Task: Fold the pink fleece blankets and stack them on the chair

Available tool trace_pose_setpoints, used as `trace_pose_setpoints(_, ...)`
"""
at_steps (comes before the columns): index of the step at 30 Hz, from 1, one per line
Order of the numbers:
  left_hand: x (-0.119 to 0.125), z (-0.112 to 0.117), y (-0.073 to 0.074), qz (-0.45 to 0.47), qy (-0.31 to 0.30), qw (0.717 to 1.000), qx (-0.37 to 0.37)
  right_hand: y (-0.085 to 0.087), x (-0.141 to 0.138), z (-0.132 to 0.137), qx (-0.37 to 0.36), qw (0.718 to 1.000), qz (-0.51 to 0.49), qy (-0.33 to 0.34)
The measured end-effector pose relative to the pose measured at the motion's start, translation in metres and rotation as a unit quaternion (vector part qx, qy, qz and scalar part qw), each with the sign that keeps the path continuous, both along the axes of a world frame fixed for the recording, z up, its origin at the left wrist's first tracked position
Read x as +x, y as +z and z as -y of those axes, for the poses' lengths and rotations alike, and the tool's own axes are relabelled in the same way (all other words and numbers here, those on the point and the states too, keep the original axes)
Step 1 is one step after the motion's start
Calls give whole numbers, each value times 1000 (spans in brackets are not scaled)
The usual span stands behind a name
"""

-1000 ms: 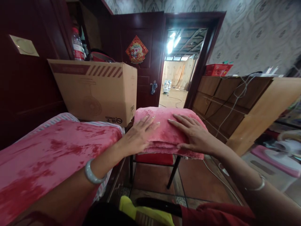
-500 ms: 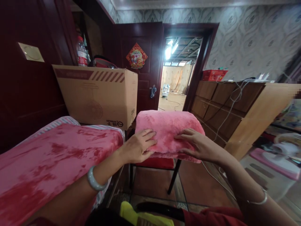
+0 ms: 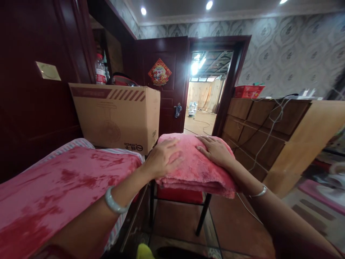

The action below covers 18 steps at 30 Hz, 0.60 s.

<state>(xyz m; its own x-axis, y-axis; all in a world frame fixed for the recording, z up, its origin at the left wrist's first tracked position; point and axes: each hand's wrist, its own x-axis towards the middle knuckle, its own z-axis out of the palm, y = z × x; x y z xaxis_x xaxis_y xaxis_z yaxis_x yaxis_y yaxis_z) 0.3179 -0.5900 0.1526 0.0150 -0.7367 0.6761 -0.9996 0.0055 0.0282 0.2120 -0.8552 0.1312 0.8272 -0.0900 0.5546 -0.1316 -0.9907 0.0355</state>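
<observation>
A folded pink plush blanket (image 3: 188, 169) lies in layers on a chair with a red seat (image 3: 179, 195) and dark legs. My right hand (image 3: 214, 150) rests flat on the blanket's upper right part, fingers stretched out. Over its left side is my left hand (image 3: 164, 156), fingers spread and slightly smeared by motion; whether it presses on the cloth I cannot tell. Neither hand grips anything.
At left lies a surface covered in pink plush cloth (image 3: 81, 180). Behind it stands a large cardboard box (image 3: 115, 118) with a bottle (image 3: 100, 70) on top. A wooden cabinet (image 3: 275, 126) with hanging cables is at right. An open door (image 3: 161, 97) stands beyond.
My right hand has moved forward to the blanket's far part and lies flatter. The left hand has shifted slightly left with its fingers spread. The view has tilted up a little.
</observation>
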Motion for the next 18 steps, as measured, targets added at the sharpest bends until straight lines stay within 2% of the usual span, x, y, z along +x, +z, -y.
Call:
trace_pose_setpoints(3,8,36,19,-2,122,992,21,-1,-2,0,-2,1000,5,-1)
trace_pose_setpoints(5,15,57,17,1,174,983,62,0,-3,0,-3,1000,11,3)
trace_pose_setpoints(8,25,70,-1,-7,176,979,104,-3,-3,1,-5,1000,27,7)
trace_pose_setpoints(12,32,68,-23,-5,162,983,81,-12,-5,0,-5,999,53,13)
trace_pose_setpoints(18,36,70,-22,-7,144,986,82,-11,-6,-2,-1,999,48,0)
